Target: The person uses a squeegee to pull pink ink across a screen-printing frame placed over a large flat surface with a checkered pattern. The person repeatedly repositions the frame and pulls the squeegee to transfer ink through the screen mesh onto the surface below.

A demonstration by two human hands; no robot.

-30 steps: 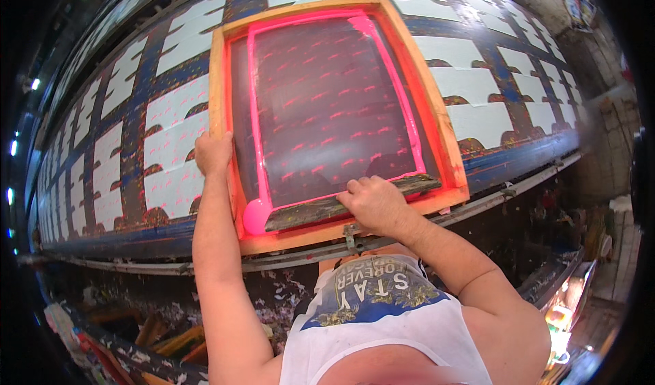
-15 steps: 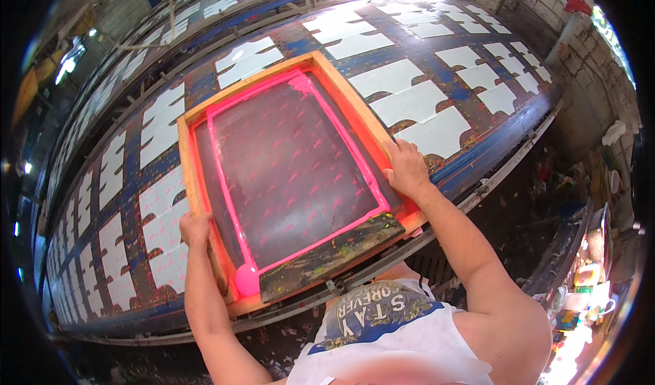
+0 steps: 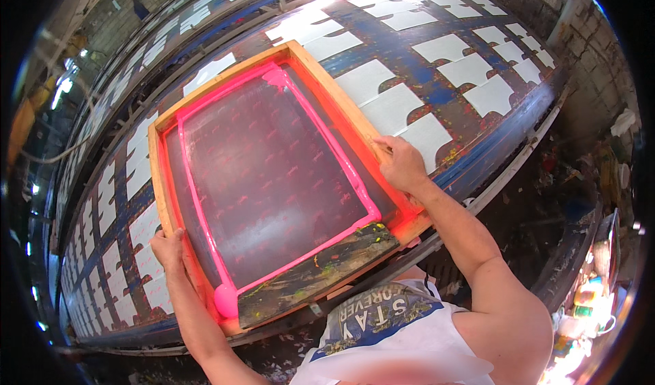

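Observation:
A wooden screen-printing frame (image 3: 332,85) lies tilted across my view, over a long table. Its dark mesh (image 3: 273,173) carries small pink marks and is bordered by bright pink ink (image 3: 200,211). A blob of the same pink sits in the near left corner. My left hand (image 3: 168,248) grips the left rail, fingers closed on it. On the right rail, my right hand (image 3: 404,165) is closed around the wood. A dark, paint-stained board (image 3: 315,276) spans the frame's near end, between my forearms. Whether the frame touches the tabletop is hard to see.
White notched pieces (image 3: 389,105) lie in rows on the paint-spotted table (image 3: 437,78); some at left (image 3: 147,279) bear faint pink marks. A rail (image 3: 508,170) edges the table's near side. Another table with white pieces stands beyond. Clutter lies at lower right.
The frame sits further left in view and looks slightly larger, with both hands still holding its rails. The whole view has shifted too. More table shows at right.

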